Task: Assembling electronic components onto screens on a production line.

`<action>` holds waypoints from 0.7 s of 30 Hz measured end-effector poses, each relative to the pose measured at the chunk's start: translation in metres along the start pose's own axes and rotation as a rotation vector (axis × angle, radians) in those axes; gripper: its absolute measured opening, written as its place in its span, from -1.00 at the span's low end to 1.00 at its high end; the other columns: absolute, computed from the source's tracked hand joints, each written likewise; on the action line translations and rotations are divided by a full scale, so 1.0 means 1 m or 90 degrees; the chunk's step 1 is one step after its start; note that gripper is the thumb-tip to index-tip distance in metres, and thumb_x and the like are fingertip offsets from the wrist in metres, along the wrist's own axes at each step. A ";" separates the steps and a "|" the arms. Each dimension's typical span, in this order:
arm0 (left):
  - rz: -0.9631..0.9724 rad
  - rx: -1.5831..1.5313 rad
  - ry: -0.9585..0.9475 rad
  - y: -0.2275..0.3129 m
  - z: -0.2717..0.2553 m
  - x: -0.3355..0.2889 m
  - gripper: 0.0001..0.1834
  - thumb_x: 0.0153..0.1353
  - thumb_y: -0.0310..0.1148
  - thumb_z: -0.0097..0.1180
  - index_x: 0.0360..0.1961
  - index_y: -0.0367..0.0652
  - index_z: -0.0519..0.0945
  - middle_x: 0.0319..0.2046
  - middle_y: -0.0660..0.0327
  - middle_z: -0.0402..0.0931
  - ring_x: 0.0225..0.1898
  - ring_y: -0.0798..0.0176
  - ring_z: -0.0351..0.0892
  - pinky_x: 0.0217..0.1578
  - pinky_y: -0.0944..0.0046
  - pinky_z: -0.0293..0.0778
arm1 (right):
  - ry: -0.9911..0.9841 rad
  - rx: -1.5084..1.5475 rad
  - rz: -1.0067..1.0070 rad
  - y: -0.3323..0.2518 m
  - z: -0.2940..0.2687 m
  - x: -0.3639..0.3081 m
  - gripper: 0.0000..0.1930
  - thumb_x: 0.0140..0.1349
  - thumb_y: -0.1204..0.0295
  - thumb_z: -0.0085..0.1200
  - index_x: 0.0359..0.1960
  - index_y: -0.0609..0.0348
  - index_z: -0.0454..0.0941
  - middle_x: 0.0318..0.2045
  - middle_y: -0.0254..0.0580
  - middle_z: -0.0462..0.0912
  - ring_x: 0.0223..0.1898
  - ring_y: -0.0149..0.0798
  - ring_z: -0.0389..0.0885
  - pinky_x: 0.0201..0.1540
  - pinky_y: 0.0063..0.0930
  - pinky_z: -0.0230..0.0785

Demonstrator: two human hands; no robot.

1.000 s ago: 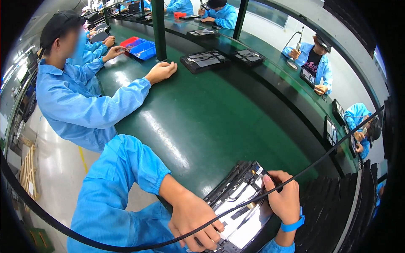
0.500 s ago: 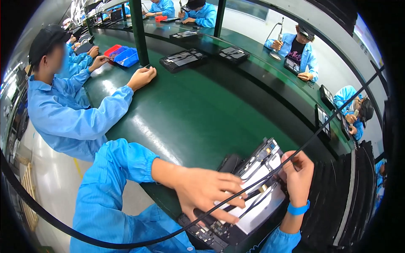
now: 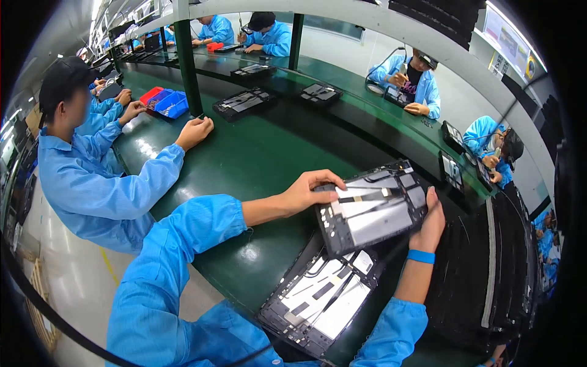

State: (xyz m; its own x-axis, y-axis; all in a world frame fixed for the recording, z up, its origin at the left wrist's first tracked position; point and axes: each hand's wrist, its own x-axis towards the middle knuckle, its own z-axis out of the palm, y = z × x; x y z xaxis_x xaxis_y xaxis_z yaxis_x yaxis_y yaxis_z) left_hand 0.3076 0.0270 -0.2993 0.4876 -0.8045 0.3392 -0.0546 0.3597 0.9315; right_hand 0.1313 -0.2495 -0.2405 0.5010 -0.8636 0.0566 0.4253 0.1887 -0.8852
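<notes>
An opened tablet (image 3: 376,214) with a dark frame and silver battery plates is held tilted above the bench. My left hand (image 3: 313,191) grips its upper left edge, thumb on the inner side. At the right edge, my right hand (image 3: 430,221), with a blue band at the wrist, holds the other end; its fingers are partly hidden behind the tablet. Below the held tablet, a second opened tablet (image 3: 330,303) lies on the green bench in front of me. Its upper part is covered by the held one.
A black conveyor belt (image 3: 287,122) carries several opened tablets, one of them a tablet (image 3: 244,103) near a green post (image 3: 187,67). Red and blue parts bins (image 3: 171,105) stand by a co-worker (image 3: 101,159) at my left. Black ribbed material (image 3: 465,269) lies at right.
Both hands have moved up and away from the bench, now with a tablet held between them. My left hand no longer lies spread over a tablet. The black cable has swung out of the middle.
</notes>
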 end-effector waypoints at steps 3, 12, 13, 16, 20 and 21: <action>-0.026 -0.111 0.116 -0.011 -0.006 0.023 -0.70 0.42 -0.51 0.32 0.15 -0.20 0.70 0.03 0.25 0.71 0.05 0.38 0.63 0.16 0.27 0.52 | 0.009 -0.003 0.055 0.018 -0.001 -0.003 -0.23 0.48 0.02 0.32 0.55 0.24 0.39 0.49 0.02 0.46 0.50 0.12 0.43 0.51 -0.04 0.32; -0.015 0.314 0.255 -0.063 -0.002 0.060 -0.68 0.59 -0.36 0.15 0.26 -0.23 0.55 0.06 0.05 0.67 0.10 0.11 0.65 0.16 0.12 0.55 | -0.437 -0.654 -0.201 0.017 0.010 -0.091 -0.79 0.40 0.42 0.34 0.01 0.18 0.78 0.06 -0.04 0.76 0.18 -0.02 0.71 0.27 -0.17 0.51; 0.111 0.426 0.241 -0.076 -0.016 0.060 -0.68 0.58 -0.37 0.12 0.26 -0.23 0.55 0.20 -0.06 0.61 0.21 -0.11 0.61 0.26 0.02 0.51 | -0.502 -0.670 -0.229 0.009 0.022 -0.102 -0.79 0.34 0.41 0.37 -0.03 0.14 0.79 0.02 0.01 0.76 0.17 0.10 0.70 0.24 -0.09 0.52; 0.120 0.640 0.169 -0.064 0.001 0.041 -0.66 0.56 -0.39 0.10 0.27 -0.24 0.54 0.27 -0.11 0.56 0.31 -0.26 0.50 0.37 -0.09 0.41 | -0.603 -0.702 -0.244 -0.005 0.018 -0.114 -0.75 0.28 0.42 0.40 -0.02 0.15 0.76 0.01 0.01 0.75 0.13 0.12 0.71 0.21 -0.09 0.53; 0.127 0.492 0.202 -0.035 0.014 0.013 -0.65 0.47 -0.46 0.12 0.24 -0.22 0.57 0.27 -0.07 0.56 0.35 -0.22 0.46 0.42 -0.11 0.35 | -0.624 -0.732 -0.057 -0.031 0.031 -0.129 -0.68 0.21 0.46 0.44 -0.01 0.19 0.71 0.00 0.06 0.73 0.10 0.14 0.70 0.18 -0.11 0.53; 0.240 0.518 0.209 -0.030 0.017 0.005 -0.65 0.42 -0.48 0.14 0.21 -0.21 0.58 0.26 -0.05 0.57 0.34 -0.19 0.47 0.42 -0.11 0.36 | -0.588 -0.754 0.020 -0.034 0.031 -0.132 -0.67 0.19 0.47 0.46 -0.01 0.21 0.70 0.01 0.07 0.73 0.10 0.15 0.70 0.17 -0.11 0.53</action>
State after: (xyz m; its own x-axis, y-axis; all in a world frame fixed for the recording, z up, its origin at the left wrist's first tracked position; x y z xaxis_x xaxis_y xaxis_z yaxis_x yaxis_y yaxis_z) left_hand 0.2965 0.0046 -0.3231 0.5271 -0.4857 0.6973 -0.7873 0.0299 0.6159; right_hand 0.0740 -0.1269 -0.2035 0.9761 -0.1902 -0.1050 -0.2069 -0.6663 -0.7165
